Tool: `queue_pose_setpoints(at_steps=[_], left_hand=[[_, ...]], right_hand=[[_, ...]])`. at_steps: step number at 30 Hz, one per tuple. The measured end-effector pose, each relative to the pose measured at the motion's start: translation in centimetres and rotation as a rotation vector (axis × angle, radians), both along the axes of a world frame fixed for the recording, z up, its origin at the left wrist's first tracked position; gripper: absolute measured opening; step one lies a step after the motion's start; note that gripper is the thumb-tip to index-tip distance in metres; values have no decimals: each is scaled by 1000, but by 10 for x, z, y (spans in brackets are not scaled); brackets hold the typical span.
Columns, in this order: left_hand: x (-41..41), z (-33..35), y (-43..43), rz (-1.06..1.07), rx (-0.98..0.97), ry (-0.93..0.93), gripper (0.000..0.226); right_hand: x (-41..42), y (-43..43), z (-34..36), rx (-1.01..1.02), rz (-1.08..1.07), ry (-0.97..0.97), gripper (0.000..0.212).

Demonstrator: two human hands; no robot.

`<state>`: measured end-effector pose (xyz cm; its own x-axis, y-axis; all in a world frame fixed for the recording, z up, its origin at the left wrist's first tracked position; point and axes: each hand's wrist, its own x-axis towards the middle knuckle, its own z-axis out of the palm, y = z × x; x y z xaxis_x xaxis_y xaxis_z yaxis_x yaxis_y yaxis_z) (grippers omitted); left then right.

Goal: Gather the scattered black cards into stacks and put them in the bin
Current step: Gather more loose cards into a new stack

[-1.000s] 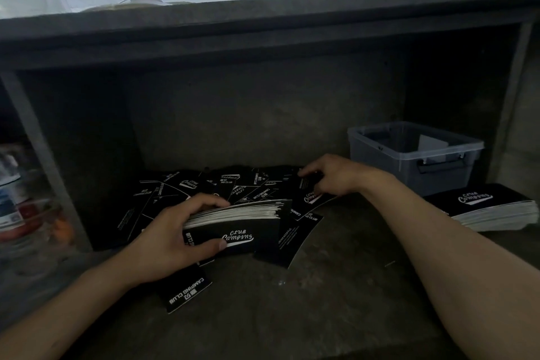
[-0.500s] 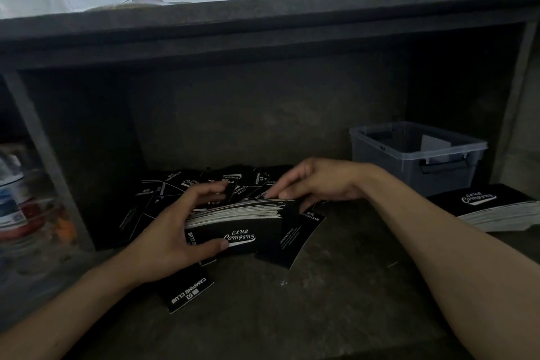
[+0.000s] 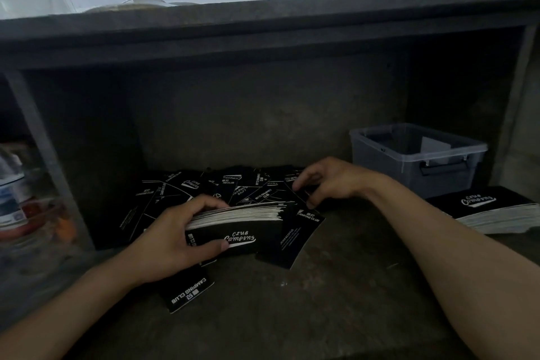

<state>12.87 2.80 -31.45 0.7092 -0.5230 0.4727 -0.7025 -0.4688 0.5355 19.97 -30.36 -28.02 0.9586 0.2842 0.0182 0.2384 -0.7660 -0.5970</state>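
Clearly, "CLUB Camping" is printed on the card stack (image 3: pixel 233 223) clamped in the left hand (image 3: pixel 169 240) at centre frame. Scattered "CAMPING CLUB" cards (image 3: pixel 204 187) just behind are met by the curled right hand (image 3: pixel 327 181); any pinch cannot be told.

Left hand (image 3: pixel 172 240): bare; thumbnail (image 3: pixel 225 245) cut short and rounded, catching a little of the dim light; knuckles faintly ridged.
Right hand (image 3: pixel 330 181): bare as well; tendons and knuckles raise soft lines across its back; fingertips lost in shadow, nails too dark to make out.
Left forearm (image 3: pixel 73 310): bare skin as far as one can see; smooth, slim towards the wrist.
Right forearm (image 3: pixel 453 257): bare likewise; a small bony bump at the wrist; looks broad close to the lens.
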Motion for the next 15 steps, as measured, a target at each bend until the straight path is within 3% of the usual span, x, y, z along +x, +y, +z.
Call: queue_pose_setpoints(at_steps=[2, 5, 13, 15], left_hand=[[0, 0, 0, 4, -2, -2, 47], [-1, 0, -1, 6, -4, -1, 47], [-1, 1, 0, 18, -5, -24, 48], [0, 0, 0, 32, 15, -62, 51]], right_hand=[[-2, -1, -2, 3, -90, -22, 56], [-2, 4, -2, -187, -260, -86, 67], [-6, 1, 13, -198, -272, -161, 14], [-6, -1, 19, -171, -365, -273, 19]])
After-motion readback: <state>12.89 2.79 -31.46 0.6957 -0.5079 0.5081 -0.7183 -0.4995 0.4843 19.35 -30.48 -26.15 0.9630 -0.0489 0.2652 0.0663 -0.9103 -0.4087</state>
